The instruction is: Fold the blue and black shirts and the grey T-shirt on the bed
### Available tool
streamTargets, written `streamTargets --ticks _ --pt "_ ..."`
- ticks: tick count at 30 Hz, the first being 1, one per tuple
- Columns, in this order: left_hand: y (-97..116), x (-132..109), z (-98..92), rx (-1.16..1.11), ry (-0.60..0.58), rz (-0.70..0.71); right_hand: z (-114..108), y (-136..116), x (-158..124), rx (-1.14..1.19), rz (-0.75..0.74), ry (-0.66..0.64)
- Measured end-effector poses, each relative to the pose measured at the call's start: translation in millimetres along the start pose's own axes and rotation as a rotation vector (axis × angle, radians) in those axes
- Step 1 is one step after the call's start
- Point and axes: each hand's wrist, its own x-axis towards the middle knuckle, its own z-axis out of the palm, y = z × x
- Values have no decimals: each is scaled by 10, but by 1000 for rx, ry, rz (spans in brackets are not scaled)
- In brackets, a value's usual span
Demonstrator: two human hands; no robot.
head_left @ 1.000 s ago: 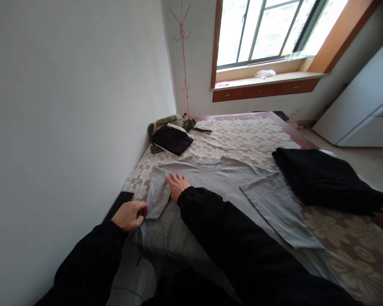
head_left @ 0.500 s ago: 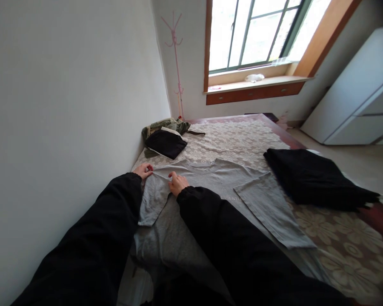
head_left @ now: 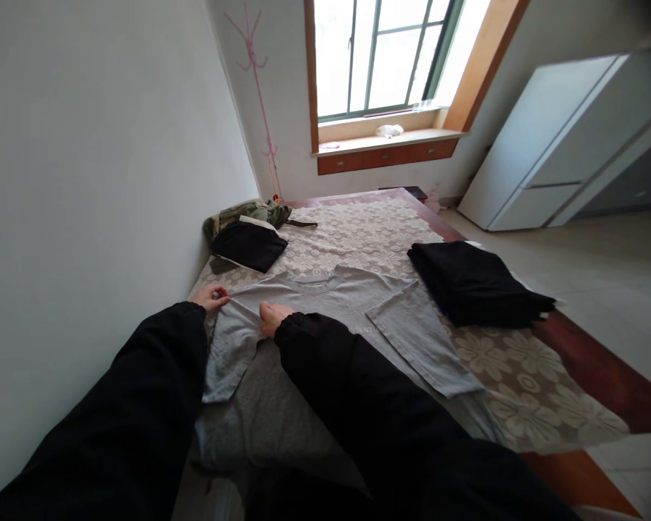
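A grey T-shirt (head_left: 325,311) lies spread on the patterned cloth, its collar toward the window and faint lettering on the chest. My left hand (head_left: 211,296) pinches the shirt at the left shoulder, where the sleeve begins. Closer to the collar, my right hand (head_left: 274,318) has its fingers closed on the fabric, and a crease runs between the two hands. The left sleeve hangs toward me, lying over the body of the shirt. On the other side the right sleeve is laid out flat. My right forearm hides part of the shirt's middle.
Folded black clothes (head_left: 477,282) are stacked on the right. Near the wall at the far left lie a black folded piece (head_left: 249,244) and a green bag-like bundle (head_left: 225,218). The floral cloth (head_left: 352,228) covers the table. A pink coat stand (head_left: 257,87) stands in the corner.
The camera view has turned to the right, so everything appears shifted left. Both hands keep their hold on the shirt, which lies much the same.
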Motion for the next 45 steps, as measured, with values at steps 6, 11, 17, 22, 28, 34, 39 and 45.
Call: streamTargets --ticks 6,11,17,22,28,34,39,45 --pt "8 8 16 4 21 -31 -30 111 49 -17 29 -29" --pt "159 -81 36 65 112 -38 -83 245 116 13 59 -42" --pt "732 -639 167 146 289 41 -73 292 152 70 70 -43" --pt "1213 -1831 334 152 36 275 -71 302 160 134 74 -52" --pt "1189 -2696 516 166 81 225 -73 300 179 171 94 -87" --pt "1136 -2619 765 330 227 123 -75 304 146 201 88 -125" --pt "966 -2610 820 335 313 229 -77 296 130 136 90 -77" --pt "1080 -2683 626 307 91 250 -167 182 34 -7 60 71"
